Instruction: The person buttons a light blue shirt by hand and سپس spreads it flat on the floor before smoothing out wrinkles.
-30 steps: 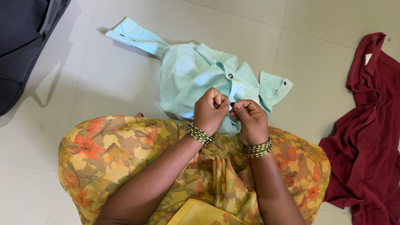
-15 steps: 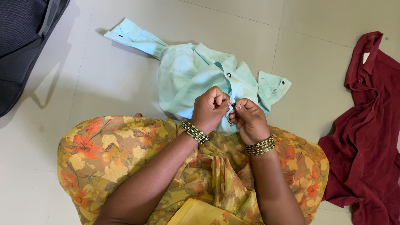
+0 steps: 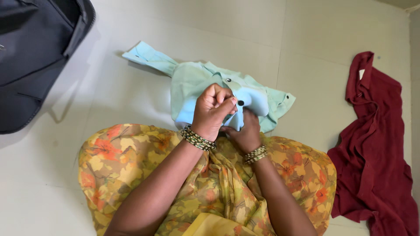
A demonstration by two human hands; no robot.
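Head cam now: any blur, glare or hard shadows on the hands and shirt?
Head view: sharp, no motion blur on the left hand or right hand; soft even light, no glare on the tile floor; a faint shadow beside the dark bag; the mint shirt reads slightly bright.

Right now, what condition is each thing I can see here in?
Mint-green shirt: crumpled on the floor, near edge lifted.
Left hand: fingers closed, pinching the shirt.
Right hand: gripping the shirt from below, partly hidden.
Maroon garment: spread loosely, untouched.
Dark bag: lying apart on the floor.
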